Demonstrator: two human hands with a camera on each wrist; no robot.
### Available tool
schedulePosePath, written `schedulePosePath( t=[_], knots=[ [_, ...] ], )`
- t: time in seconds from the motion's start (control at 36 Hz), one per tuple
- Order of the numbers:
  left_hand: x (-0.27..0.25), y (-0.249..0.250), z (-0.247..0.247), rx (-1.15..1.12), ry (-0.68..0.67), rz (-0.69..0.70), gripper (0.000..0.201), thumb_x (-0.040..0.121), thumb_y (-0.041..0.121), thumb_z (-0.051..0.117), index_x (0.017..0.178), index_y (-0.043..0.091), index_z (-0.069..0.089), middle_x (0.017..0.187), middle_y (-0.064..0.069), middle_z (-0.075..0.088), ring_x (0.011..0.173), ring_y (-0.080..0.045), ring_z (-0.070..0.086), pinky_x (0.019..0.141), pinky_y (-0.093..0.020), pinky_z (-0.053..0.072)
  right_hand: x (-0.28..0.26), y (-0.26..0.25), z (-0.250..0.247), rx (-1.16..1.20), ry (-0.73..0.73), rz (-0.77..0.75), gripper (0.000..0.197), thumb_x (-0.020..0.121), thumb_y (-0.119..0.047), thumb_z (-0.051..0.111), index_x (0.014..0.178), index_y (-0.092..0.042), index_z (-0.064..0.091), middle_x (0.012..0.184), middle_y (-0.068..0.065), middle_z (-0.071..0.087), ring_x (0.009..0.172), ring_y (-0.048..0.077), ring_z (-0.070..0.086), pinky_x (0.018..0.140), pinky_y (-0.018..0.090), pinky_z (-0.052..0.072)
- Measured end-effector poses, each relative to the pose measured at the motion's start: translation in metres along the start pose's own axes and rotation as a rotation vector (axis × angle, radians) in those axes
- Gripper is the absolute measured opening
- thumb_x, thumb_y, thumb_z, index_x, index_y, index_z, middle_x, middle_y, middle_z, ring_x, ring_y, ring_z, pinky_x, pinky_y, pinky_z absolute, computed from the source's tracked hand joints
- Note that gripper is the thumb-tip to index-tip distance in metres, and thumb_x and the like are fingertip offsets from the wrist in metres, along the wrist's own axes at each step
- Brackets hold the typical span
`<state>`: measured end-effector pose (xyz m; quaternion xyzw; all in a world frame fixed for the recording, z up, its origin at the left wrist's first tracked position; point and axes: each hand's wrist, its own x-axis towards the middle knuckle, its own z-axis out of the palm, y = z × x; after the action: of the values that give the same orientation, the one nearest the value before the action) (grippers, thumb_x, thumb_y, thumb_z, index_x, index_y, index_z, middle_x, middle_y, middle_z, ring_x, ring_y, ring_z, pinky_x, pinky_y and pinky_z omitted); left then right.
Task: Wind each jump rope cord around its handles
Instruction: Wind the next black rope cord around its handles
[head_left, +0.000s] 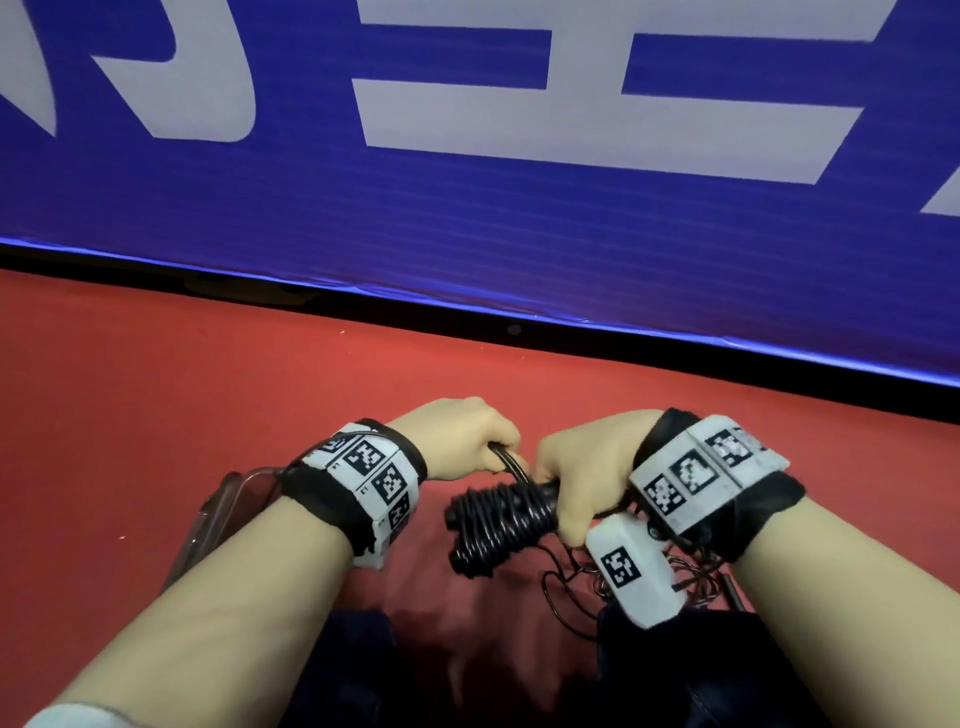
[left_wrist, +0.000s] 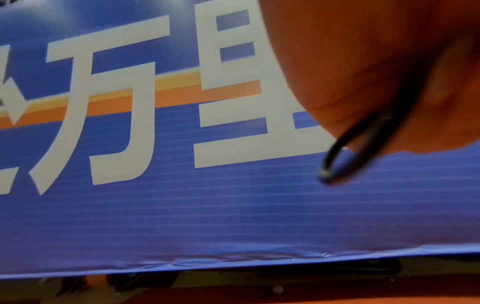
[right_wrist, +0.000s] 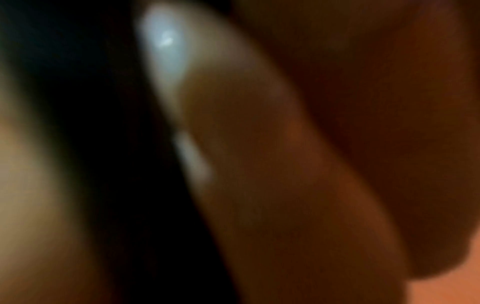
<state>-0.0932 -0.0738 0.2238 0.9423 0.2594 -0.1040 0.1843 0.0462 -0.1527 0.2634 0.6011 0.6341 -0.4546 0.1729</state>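
Red floor (head_left: 156, 395) runs out ahead of us to a blue banner (head_left: 467, 208) with large white characters, and we work low over that floor, with no desk in sight. Our right hand (head_left: 582, 478) is wrapped round the pair of black handles (head_left: 540, 491), held side by side and pointing left; the right wrist view is only a blurred close-up of fingers and something dark, so we judge this grip from the head view. Many turns of black cord (head_left: 493, 519) already cover the exposed part of the handles, packed into a thick bundle. Our left hand (head_left: 467, 436) sits just beside the right, fingers curled and pinching the cord's last stretch; in the left wrist view a small loop of it (left_wrist: 337, 160) pokes out from under the fingers.

We judge that we are at the finishing step for this rope: the winding looks all but complete and only the tail remains to be secured. Next we need to keep that loop taut, pass or tuck it under a turn near the right hand, and pull it snug so the coil does not spring loose. The right hand has to hold the handles firmly together meanwhile.

Loose thin cord (head_left: 571, 577) lies on the floor under the right wrist; whether that is another rope we cannot tell.
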Motion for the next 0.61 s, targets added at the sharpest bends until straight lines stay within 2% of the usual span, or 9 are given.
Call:
schedulePosePath(
  t=[0.11, 0.19, 0.31, 0.36, 0.42, 0.44, 0.5, 0.56, 0.61],
  knots=[
    [-0.001, 0.013, 0.0, 0.22, 0.024, 0.049, 0.024, 0.091, 0.034, 0.059, 0.074, 0.019, 0.052, 0.064, 0.007, 0.043, 0.068, -0.024, 0.045, 0.061, -0.03, 0.034, 0.025, -0.006, 0.017, -0.222, -0.029, 0.126, 0.021, 0.079, -0.007, 0.071, 0.069, -0.012, 0.053, 0.06, -0.002, 0.046, 0.051, 0.013, 0.042, 0.047, 0.022, 0.037],
    [0.001, 0.018, -0.001, 0.237, 0.062, 0.028, 0.018, 0.09, 0.027, 0.056, 0.075, 0.019, 0.052, 0.074, -0.001, 0.055, 0.07, -0.028, 0.048, 0.061, -0.03, 0.032, 0.038, 0.0, 0.015, -0.199, 0.07, 0.198, 0.021, 0.086, -0.011, 0.066, 0.072, -0.017, 0.052, 0.073, 0.001, 0.052, 0.054, 0.013, 0.045, 0.046, 0.019, 0.037],
    [0.0, 0.022, -0.001, 0.17, 0.095, -0.009, 0.023, 0.09, 0.021, 0.049, 0.071, 0.014, 0.039, 0.067, 0.001, 0.043, 0.064, -0.028, 0.043, 0.056, -0.031, 0.03, 0.043, 0.002, 0.008, -0.308, 0.043, 0.301, 0.017, 0.085, -0.013, 0.066, 0.076, -0.012, 0.052, 0.071, 0.001, 0.045, 0.054, 0.014, 0.04, 0.047, 0.021, 0.035],
    [0.0, 0.028, 0.002, 0.114, 0.074, -0.002, 0.016, 0.088, 0.028, 0.05, 0.087, 0.013, 0.045, 0.073, -0.003, 0.051, 0.061, -0.025, 0.046, 0.055, -0.031, 0.034, 0.045, 0.002, 0.006, -0.316, 0.078, 0.312, 0.011, 0.084, -0.013, 0.066, 0.084, -0.01, 0.056, 0.073, 0.002, 0.048, 0.059, 0.016, 0.045, 0.053, 0.022, 0.04],
    [0.0, 0.034, 0.006, 0.072, 0.048, -0.005, 0.036, 0.084, 0.038, 0.056, 0.108, 0.013, 0.044, 0.077, -0.002, 0.053, 0.065, -0.025, 0.051, 0.057, -0.032, 0.042, 0.047, 0.004, 0.005, -0.325, 0.105, 0.297, 0.009, 0.086, -0.013, 0.064, 0.087, -0.01, 0.055, 0.074, 0.003, 0.049, 0.067, 0.019, 0.049, 0.065, 0.026, 0.043],
    [0.002, 0.036, 0.008, 0.086, 0.042, -0.011, 0.041, 0.083, 0.04, 0.058, 0.11, 0.012, 0.043, 0.077, 0.0, 0.051, 0.067, -0.025, 0.052, 0.058, -0.033, 0.043, 0.048, 0.005, 0.005, -0.325, 0.108, 0.296, 0.008, 0.087, -0.013, 0.063, 0.089, -0.01, 0.055, 0.076, 0.004, 0.05, 0.072, 0.02, 0.05, 0.068, 0.028, 0.043],
    [0.004, 0.037, 0.012, 0.15, 0.037, -0.011, 0.039, 0.081, 0.038, 0.06, 0.106, 0.013, 0.045, 0.071, 0.005, 0.044, 0.067, -0.025, 0.052, 0.058, -0.032, 0.042, 0.05, 0.007, 0.004, -0.289, 0.136, 0.303, 0.007, 0.085, -0.011, 0.064, 0.086, -0.01, 0.057, 0.078, 0.004, 0.053, 0.073, 0.02, 0.051, 0.062, 0.025, 0.044],
    [0.006, 0.037, 0.017, 0.204, 0.035, -0.02, 0.037, 0.082, 0.039, 0.062, 0.104, 0.013, 0.046, 0.07, 0.006, 0.041, 0.071, -0.028, 0.055, 0.06, -0.032, 0.04, 0.05, 0.009, 0.003, -0.235, 0.181, 0.32, 0.012, 0.08, -0.008, 0.068, 0.076, -0.009, 0.056, 0.07, 0.002, 0.052, 0.062, 0.018, 0.05, 0.051, 0.022, 0.041],
    [0.009, 0.036, 0.02, 0.242, 0.049, -0.035, 0.046, 0.084, 0.047, 0.062, 0.109, 0.012, 0.047, 0.08, 0.002, 0.051, 0.081, -0.03, 0.06, 0.063, -0.032, 0.039, 0.049, 0.012, 0.002, -0.157, 0.211, 0.333, 0.013, 0.075, -0.007, 0.071, 0.082, -0.007, 0.059, 0.07, 0.002, 0.053, 0.059, 0.017, 0.051, 0.048, 0.021, 0.04]
  ],
)
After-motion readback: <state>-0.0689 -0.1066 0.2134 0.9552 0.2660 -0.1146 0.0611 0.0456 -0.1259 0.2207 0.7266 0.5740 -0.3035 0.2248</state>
